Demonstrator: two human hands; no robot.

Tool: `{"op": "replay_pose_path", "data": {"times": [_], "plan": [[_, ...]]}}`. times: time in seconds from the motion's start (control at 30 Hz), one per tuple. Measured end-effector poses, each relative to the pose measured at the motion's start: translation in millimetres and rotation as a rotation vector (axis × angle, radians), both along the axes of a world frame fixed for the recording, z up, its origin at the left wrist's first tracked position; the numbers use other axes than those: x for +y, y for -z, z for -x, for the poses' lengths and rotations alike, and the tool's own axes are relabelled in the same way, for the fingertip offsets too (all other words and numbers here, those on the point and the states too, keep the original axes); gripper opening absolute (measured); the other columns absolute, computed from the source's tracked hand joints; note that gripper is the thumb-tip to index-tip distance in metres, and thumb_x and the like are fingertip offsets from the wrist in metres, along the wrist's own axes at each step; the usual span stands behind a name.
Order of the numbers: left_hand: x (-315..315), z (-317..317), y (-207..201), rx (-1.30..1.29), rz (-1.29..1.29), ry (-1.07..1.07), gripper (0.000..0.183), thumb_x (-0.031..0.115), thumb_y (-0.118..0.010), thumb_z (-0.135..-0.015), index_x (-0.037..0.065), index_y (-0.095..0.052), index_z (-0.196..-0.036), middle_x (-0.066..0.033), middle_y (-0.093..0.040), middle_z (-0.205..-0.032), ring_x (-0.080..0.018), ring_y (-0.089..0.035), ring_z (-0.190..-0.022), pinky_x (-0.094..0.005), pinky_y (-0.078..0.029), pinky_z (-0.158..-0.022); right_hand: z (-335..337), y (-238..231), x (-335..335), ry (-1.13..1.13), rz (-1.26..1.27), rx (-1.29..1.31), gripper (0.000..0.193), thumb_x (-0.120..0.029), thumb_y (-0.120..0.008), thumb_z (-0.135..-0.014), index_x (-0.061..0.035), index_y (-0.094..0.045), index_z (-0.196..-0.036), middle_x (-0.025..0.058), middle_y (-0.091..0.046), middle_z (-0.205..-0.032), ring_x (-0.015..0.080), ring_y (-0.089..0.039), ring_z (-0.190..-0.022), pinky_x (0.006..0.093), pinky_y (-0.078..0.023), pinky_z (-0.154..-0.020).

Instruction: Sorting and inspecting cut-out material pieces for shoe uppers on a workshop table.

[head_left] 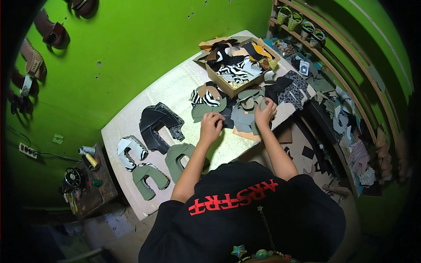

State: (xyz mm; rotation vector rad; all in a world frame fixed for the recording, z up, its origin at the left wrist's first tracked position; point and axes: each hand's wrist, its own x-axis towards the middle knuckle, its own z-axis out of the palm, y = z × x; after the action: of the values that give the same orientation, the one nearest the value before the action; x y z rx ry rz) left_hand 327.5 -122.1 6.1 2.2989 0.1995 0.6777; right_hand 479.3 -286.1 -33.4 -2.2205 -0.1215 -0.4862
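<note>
My left hand [212,127] is closed with its fingers curled, beside a small dark cut piece [228,122]; whatever it may hold is hidden. My right hand [265,115] grips the right edge of a loose pile of grey-green cut pieces [244,116], which look like leather or synthetic sheet. Just left of that pile lies another, of green pieces [201,110] with a zebra-striped piece [206,99] and a tan one [209,90] on top. A tan piece [247,134] sticks out under the near side of the grey-green pile.
A cardboard box [231,90] heaped with offcuts stands at the table's far side. Stacked U-shaped pieces, black [154,127], green [150,180] and white [126,149], lie left on the table [127,115]. A shelf [324,46] with small shoes and a scrap-covered bench [337,127] flank the right.
</note>
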Motion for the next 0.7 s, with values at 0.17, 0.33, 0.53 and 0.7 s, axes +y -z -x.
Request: {"op": "replay_pose_path", "data": {"times": [0.17,0.33,0.53,0.7], "plan": [[-11.1,-25.8,18.0,0.133,-0.018,0.13,0.025,0.01,-0.058,-0.07,0.008,-0.061,-0.095,-0.0135,-0.052,-0.108,-0.0323,-0.044,-0.101,-0.0381,-0.036,-0.089,-37.4,12.8,-21.3,-0.03,0.089,0.111,0.047,-0.02,-0.066,-0.065,-0.0097,-0.049,-0.108,0.0093,-0.054,-0.1,0.0266,-0.046,-0.097,0.0424,-0.028,-0.088],[-23.2,-54.3,34.9,0.352,-0.087,0.131,0.04,0.02,-0.062,-0.069,0.016,-0.056,-0.109,-0.0146,-0.042,-0.123,-0.0348,-0.039,-0.108,-0.0406,-0.034,-0.092,-44.6,7.6,-24.5,-0.164,0.14,0.302,0.034,-0.024,-0.066,-0.067,-0.0107,-0.06,-0.098,0.0057,-0.062,-0.088,0.0236,-0.056,-0.088,0.0413,-0.03,-0.081],[-27.1,-71.4,36.3,0.332,-0.009,0.11,0.038,0.022,-0.061,-0.07,0.007,-0.057,-0.105,-0.0115,-0.054,-0.108,-0.0305,-0.045,-0.1,-0.039,-0.036,-0.087,-49.9,5.1,-40.6,-0.216,-0.071,0.313,0.026,-0.019,-0.063,-0.068,-0.0102,-0.061,-0.093,0.0057,-0.064,-0.083,0.0205,-0.061,-0.074,0.0314,-0.044,-0.069],[-18.1,-65.7,36.0,0.192,0.196,0.011,0.023,0.021,-0.061,-0.071,0.004,-0.064,-0.087,-0.0126,-0.06,-0.074,-0.0259,-0.055,-0.073,-0.034,-0.043,-0.071,-58.9,13.8,-47.1,-0.235,-0.177,0.432,0.038,-0.026,-0.065,-0.066,-0.0096,-0.057,-0.099,0.0063,-0.063,-0.084,0.0225,-0.06,-0.082,0.0397,-0.036,-0.078]]}}
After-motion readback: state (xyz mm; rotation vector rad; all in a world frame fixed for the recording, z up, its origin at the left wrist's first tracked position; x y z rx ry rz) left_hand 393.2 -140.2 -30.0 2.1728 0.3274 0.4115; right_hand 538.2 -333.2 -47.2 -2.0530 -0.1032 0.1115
